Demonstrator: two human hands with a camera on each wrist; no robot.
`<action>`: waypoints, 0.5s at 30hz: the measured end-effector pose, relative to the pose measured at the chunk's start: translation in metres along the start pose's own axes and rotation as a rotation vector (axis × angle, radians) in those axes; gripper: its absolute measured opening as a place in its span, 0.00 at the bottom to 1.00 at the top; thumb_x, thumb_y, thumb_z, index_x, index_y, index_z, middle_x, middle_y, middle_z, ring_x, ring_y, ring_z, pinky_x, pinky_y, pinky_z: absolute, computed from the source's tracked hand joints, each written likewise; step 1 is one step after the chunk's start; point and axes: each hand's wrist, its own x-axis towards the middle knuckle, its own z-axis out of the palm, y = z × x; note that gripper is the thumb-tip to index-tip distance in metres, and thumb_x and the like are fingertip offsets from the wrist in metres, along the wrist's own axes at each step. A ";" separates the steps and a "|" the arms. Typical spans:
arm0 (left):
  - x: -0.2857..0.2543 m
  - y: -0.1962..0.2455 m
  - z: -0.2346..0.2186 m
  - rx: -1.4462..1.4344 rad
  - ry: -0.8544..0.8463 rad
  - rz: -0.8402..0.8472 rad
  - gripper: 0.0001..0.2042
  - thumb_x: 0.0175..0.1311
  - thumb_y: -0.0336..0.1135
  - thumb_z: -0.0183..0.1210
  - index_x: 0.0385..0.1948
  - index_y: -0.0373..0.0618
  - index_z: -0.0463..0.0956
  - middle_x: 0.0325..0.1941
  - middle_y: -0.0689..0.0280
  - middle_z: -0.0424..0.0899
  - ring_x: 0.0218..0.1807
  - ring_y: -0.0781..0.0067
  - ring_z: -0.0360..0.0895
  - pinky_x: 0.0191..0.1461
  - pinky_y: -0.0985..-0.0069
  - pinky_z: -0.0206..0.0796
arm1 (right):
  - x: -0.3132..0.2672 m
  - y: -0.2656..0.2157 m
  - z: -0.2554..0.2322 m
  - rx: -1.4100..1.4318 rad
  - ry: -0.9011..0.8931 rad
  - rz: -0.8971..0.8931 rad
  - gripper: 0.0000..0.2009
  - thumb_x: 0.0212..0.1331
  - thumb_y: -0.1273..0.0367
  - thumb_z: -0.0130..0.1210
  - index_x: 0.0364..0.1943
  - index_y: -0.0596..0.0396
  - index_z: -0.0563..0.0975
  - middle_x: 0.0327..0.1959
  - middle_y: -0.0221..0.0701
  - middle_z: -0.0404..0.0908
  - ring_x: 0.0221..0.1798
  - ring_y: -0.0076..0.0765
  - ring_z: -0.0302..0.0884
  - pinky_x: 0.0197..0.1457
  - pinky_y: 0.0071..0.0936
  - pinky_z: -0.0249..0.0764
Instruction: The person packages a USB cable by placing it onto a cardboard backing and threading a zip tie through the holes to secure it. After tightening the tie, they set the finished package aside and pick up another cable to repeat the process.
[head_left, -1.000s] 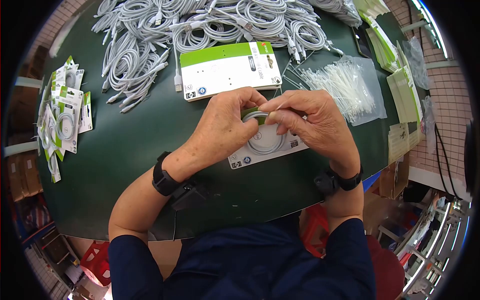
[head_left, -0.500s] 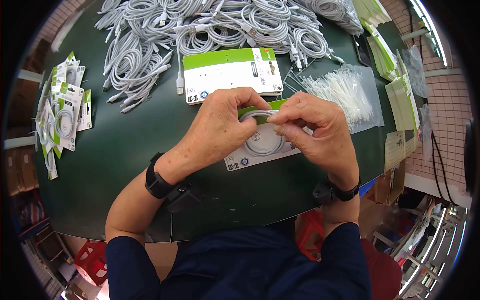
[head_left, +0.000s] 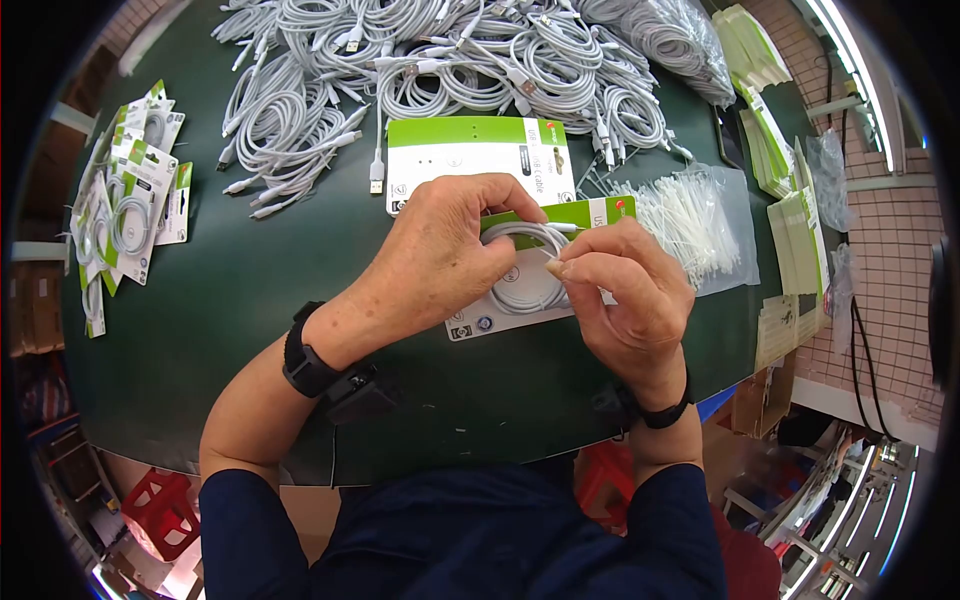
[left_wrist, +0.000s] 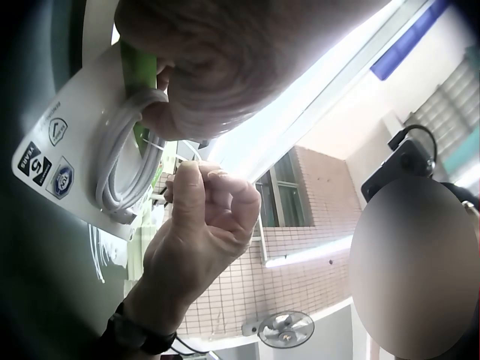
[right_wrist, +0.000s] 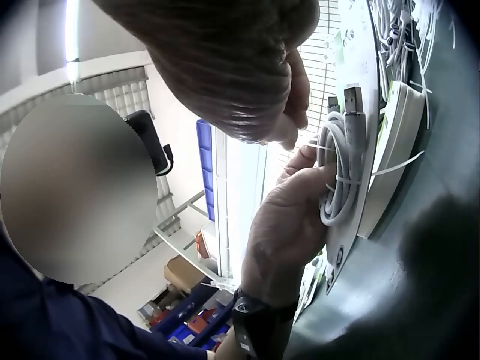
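Observation:
A coiled white cable (head_left: 520, 300) lies against a green and white card (head_left: 590, 213), tilted on the table. The left hand (head_left: 440, 245) grips the coil and the card at their left and top edge, thumb over the cable. At the coil's upper right, the right hand (head_left: 630, 290) pinches a thin white tie between thumb and index finger; the tie also shows in the right wrist view, running from the coil (right_wrist: 341, 176) to that hand (right_wrist: 289, 112). The cable's USB plug (right_wrist: 353, 99) sticks out above the coil there.
Many coiled cables (head_left: 450, 60) cover the back of the table. Behind the hands lies a stack of cards (head_left: 450, 160); white zip ties (head_left: 690, 225) lie on a bag at right. Carded cables (head_left: 130, 200) are piled at left, more card stacks (head_left: 795, 240) at right.
The right hand has shifted down and a little right, its wrist turned lower, uncovering more of the card's right end. The left hand keeps its grip on coil and card.

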 end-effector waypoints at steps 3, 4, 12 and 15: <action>0.000 0.001 -0.001 0.014 -0.001 0.000 0.14 0.56 0.20 0.58 0.43 0.35 0.85 0.37 0.63 0.89 0.40 0.79 0.81 0.48 0.76 0.76 | 0.000 -0.001 0.000 0.003 -0.015 -0.030 0.16 0.40 0.86 0.69 0.34 0.55 0.82 0.35 0.33 0.85 0.32 0.37 0.83 0.32 0.31 0.77; -0.001 0.002 -0.001 0.019 0.001 0.002 0.14 0.56 0.20 0.58 0.43 0.35 0.85 0.37 0.63 0.89 0.40 0.79 0.81 0.48 0.77 0.76 | 0.000 0.000 0.001 0.000 -0.009 -0.044 0.16 0.40 0.86 0.69 0.34 0.55 0.82 0.35 0.33 0.85 0.32 0.37 0.83 0.31 0.30 0.77; -0.001 0.000 0.000 -0.001 -0.004 -0.033 0.13 0.57 0.20 0.58 0.43 0.34 0.86 0.36 0.63 0.89 0.39 0.79 0.81 0.47 0.77 0.76 | -0.001 0.002 0.002 -0.025 -0.009 -0.057 0.16 0.39 0.85 0.69 0.33 0.55 0.81 0.35 0.33 0.85 0.31 0.36 0.82 0.30 0.30 0.76; 0.000 0.000 0.001 0.007 0.001 -0.021 0.13 0.57 0.21 0.58 0.43 0.34 0.86 0.37 0.62 0.89 0.39 0.79 0.81 0.47 0.77 0.76 | -0.001 0.003 0.002 -0.032 -0.020 -0.054 0.16 0.39 0.85 0.69 0.33 0.55 0.81 0.35 0.32 0.85 0.31 0.36 0.82 0.30 0.30 0.76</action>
